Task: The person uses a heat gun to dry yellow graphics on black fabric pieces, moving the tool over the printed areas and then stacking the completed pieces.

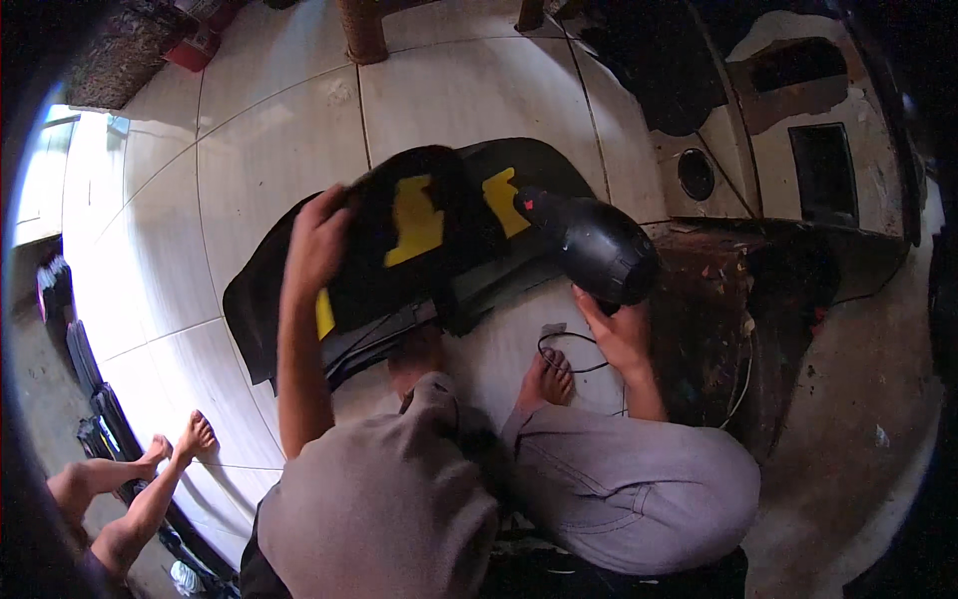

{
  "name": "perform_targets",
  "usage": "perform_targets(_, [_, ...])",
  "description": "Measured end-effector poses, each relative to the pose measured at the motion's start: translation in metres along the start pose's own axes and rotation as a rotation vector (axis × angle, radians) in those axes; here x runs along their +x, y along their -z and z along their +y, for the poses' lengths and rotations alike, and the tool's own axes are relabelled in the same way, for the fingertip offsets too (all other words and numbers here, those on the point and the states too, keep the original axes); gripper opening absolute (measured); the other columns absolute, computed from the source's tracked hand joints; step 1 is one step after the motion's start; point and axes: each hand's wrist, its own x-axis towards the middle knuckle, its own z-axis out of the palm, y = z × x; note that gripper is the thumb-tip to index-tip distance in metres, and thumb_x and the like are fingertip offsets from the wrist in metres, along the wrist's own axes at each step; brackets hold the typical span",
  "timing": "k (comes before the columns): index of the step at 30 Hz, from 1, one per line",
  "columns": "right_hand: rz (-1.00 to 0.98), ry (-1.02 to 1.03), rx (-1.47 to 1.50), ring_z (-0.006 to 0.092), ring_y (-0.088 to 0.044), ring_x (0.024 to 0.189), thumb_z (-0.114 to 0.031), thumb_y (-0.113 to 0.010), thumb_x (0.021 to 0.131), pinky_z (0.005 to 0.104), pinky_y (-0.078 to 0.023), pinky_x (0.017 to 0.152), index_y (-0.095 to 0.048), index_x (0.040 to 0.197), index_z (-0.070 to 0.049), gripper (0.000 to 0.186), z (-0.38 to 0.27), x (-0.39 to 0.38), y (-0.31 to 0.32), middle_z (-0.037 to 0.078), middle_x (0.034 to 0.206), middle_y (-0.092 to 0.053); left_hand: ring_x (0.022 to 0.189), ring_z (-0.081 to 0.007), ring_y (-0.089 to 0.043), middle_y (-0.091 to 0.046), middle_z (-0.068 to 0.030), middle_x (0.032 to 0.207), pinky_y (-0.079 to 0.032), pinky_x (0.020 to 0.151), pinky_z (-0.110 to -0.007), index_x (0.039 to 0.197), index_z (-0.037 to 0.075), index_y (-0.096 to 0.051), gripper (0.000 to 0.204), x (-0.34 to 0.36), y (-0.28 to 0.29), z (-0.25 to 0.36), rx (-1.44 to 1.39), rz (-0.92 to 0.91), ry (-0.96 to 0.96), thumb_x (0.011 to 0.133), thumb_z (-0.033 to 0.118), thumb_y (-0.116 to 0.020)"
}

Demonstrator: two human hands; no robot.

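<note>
A large black panel with yellow patches lies tilted over the tiled floor in front of me. My left hand grips its upper left edge and lifts that side. My right hand is closed around the handle of a black heat gun, whose nozzle points left at the panel's yellow patch. A thin black cord loops on the floor by my right foot. My knees in grey trousers fill the lower middle.
Another person's bare legs and feet reach in at the lower left. A dark, stained mat lies to the right. Wooden furniture legs stand at the top, with black parts along the left edge.
</note>
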Motion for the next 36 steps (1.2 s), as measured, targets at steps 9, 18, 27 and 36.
perform_targets(9, [-0.114,-0.002,-0.076,0.0192,-0.069,0.092,-0.019,-0.07,0.089,0.0334,-0.051,0.081,-0.068,0.11,-0.004,0.026,0.005,0.003,-0.01,0.011,0.1,-0.072,0.113,-0.037,-0.06,-0.063,-0.0246,0.121,-0.046,0.097,-0.043,0.127,-0.003,-0.058,0.048,-0.1,0.1,-0.119,0.86,0.224,0.252,0.089,0.027,-0.065])
perform_targets(18, [-0.188,-0.031,-0.114,0.0196,-0.069,0.095,-0.021,-0.07,0.089,0.0337,-0.052,0.082,-0.068,0.111,-0.005,0.027,0.011,0.0,-0.012,0.009,0.102,-0.072,0.1,-0.0328,-0.063,-0.064,-0.0161,0.107,-0.05,0.089,-0.04,0.109,0.001,-0.064,0.032,-0.031,-0.032,0.0,0.559,0.286,-0.371,0.083,0.017,-0.074])
perform_targets(27, [-0.14,0.06,-0.117,0.0333,-0.07,0.095,-0.026,-0.069,0.088,0.0411,-0.054,0.079,-0.066,0.112,-0.006,0.031,0.013,-0.004,-0.006,0.017,0.102,-0.072,0.111,-0.0341,-0.056,-0.061,-0.0164,0.114,-0.049,0.092,-0.042,0.115,0.001,-0.059,0.038,0.037,-0.106,-0.033,0.698,0.054,-0.512,0.084,0.019,-0.069])
perform_targets(36, [-0.168,0.008,-0.117,0.0335,-0.069,0.098,-0.029,-0.069,0.089,0.0412,-0.053,0.081,-0.065,0.114,-0.007,0.034,0.012,0.004,-0.01,0.017,0.106,-0.071,0.111,-0.0375,-0.055,-0.058,-0.0178,0.114,-0.048,0.094,-0.045,0.123,0.002,-0.052,0.044,0.037,-0.115,-0.034,0.513,0.068,-0.459,0.082,0.008,-0.067])
